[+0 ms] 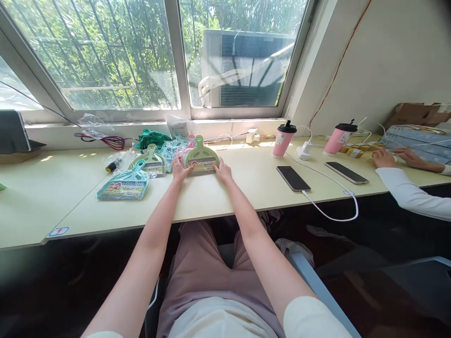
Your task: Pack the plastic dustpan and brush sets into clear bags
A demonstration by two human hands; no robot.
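The left hand (180, 170) grasps the left edge of the green dustpan set (201, 159), right of the blue dustpan set (125, 184); the set sits between both hands, the right hand (223, 171) gripping its right edge.

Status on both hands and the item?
Left hand and right hand on either side of green plastic dustpan-and-brush set, both touching. Blue plastic-wrapped set left of it, clear of both hands. Black-screened phone to the right.
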